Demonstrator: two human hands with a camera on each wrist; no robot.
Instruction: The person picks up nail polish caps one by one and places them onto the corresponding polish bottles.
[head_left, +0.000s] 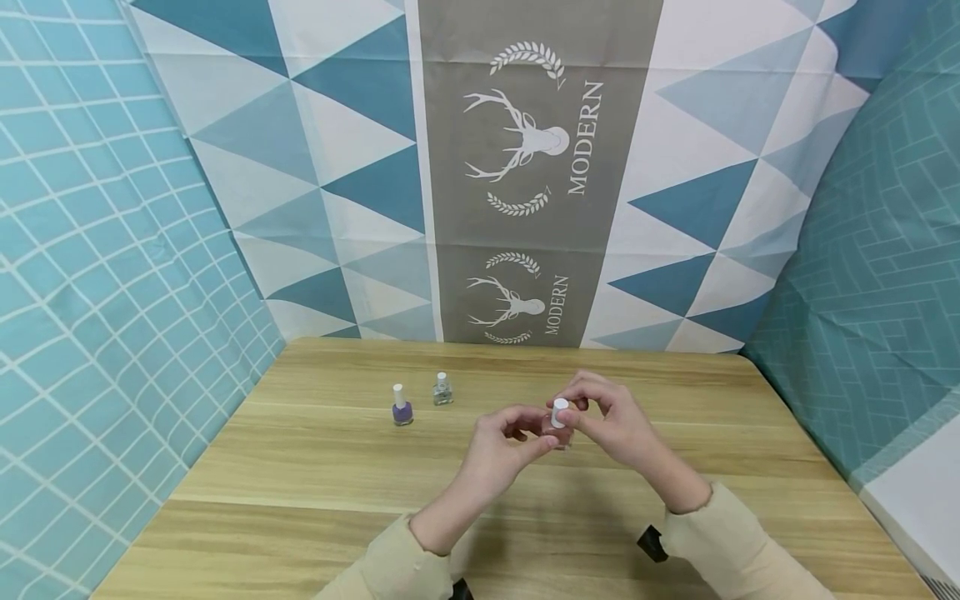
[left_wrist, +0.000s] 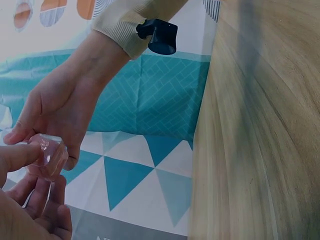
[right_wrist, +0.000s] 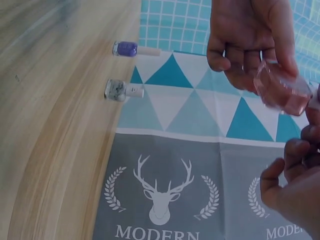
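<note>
Above the table, my left hand grips a pink nail polish bottle by its glass body, thumb on one side and fingers on the other. My right hand pinches the bottle's white cap between thumb and fingers. The cap sits at the neck of the bottle; whether it is loosened I cannot tell. In the left wrist view the pink glass shows between the two hands. Left of the hands, a purple nail polish bottle and a clear nail polish bottle stand upright on the table, both capped.
The wooden table reaches back to a patterned cloth hung behind it. Tiled-pattern cloth hangs at the left and teal cloth at the right. Black wrist mounts stick out from the sleeves.
</note>
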